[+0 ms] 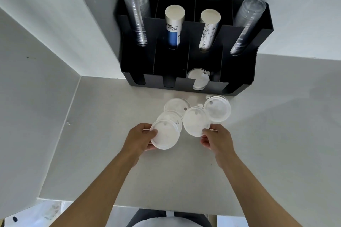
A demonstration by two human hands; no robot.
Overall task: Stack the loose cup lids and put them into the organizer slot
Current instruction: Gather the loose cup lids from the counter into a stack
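Note:
Several translucent white cup lids lie on the pale counter in front of a black organizer [241,72]. My left hand [140,138] grips one lid [165,135] by its left edge, thumb on top. It overlaps another lid [171,117] behind it. My right hand [216,139] pinches the near edge of a tilted lid [195,122]. Two more lids lie loose: one [177,106] at the back left, one [217,108] at the back right. One front slot of the organizer holds lids [198,79].
The organizer stands against the back wall with two clear-cup stacks [137,14] [245,26] and two paper-cup stacks [173,26] [208,29]. A white wall panel closes the left side. The counter's front edge [166,206] is near my body.

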